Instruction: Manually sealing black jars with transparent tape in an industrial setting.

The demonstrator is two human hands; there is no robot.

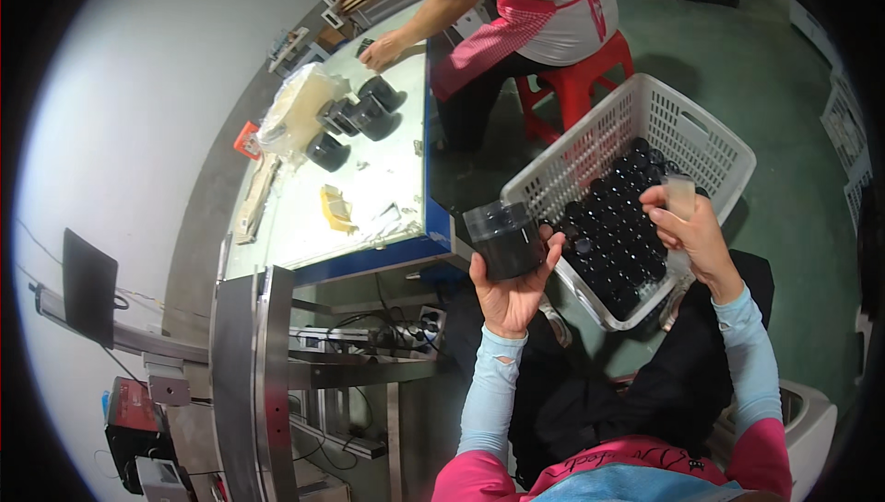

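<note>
"Where's the jar now?"

"Off the desk [392, 184], up in the left hand [513, 295]. It's a dark, glossy, wide cylindrical jar [510, 251], held in the air by the near-left corner of the white slotted plastic basket [579, 156], which has many small black shiny round pieces [616, 225] inside."

"How would you handle it well?"

"I'd carry the weight on the palm and let the fingers only steady the sides. That surface looks slick and likely to show marks, so a light grip and few touches. I'd also bring the hands closer together before the jar and the small, pale, translucent piece [680, 196] meet, because they're well apart."

"That piece is in the right hand [698, 235]?"

"Yes, it seems pinched between the curled fingers and thumb. What it is exactly, I can't tell."

"And the pose?"

"Left palm turned up, thumb on one side of the jar and fingers on the other, closed round its lower part. The right is raised over the basket's right side, fingers bent, its forearm slanting up from the lower right. Both forearms wear light-blue sleeves [489, 391]."
</note>
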